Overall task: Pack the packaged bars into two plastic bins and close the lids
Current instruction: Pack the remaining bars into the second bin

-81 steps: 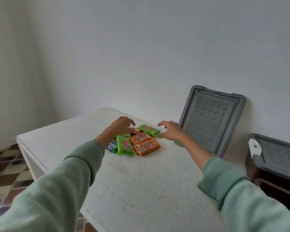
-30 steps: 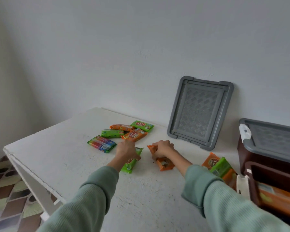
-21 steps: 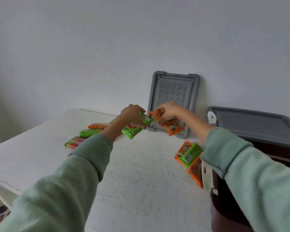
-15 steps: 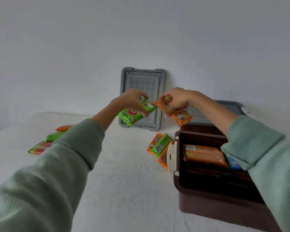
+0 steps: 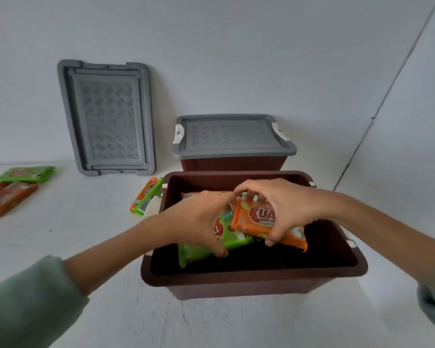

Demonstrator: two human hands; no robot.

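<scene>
An open brown plastic bin (image 5: 251, 275) stands on the white table in front of me. Over its opening my left hand (image 5: 199, 219) grips a green packaged bar (image 5: 232, 237), and my right hand (image 5: 284, 207) grips an orange packaged bar (image 5: 255, 218). Another orange bar (image 5: 199, 195) lies inside at the back. Behind it stands a second brown bin (image 5: 232, 163) with its grey lid (image 5: 232, 136) on. A loose grey lid (image 5: 106, 116) leans upright against the wall.
Orange and green bars (image 5: 146, 197) lie against the open bin's left side. More bars (image 5: 13, 187) lie at the table's far left. The white table (image 5: 86, 234) meets the wall behind the bins.
Both hands lifted a bar each from the pile on the left, carried them right and lowered them over the open bin. My view turned right and down onto the bin.
</scene>
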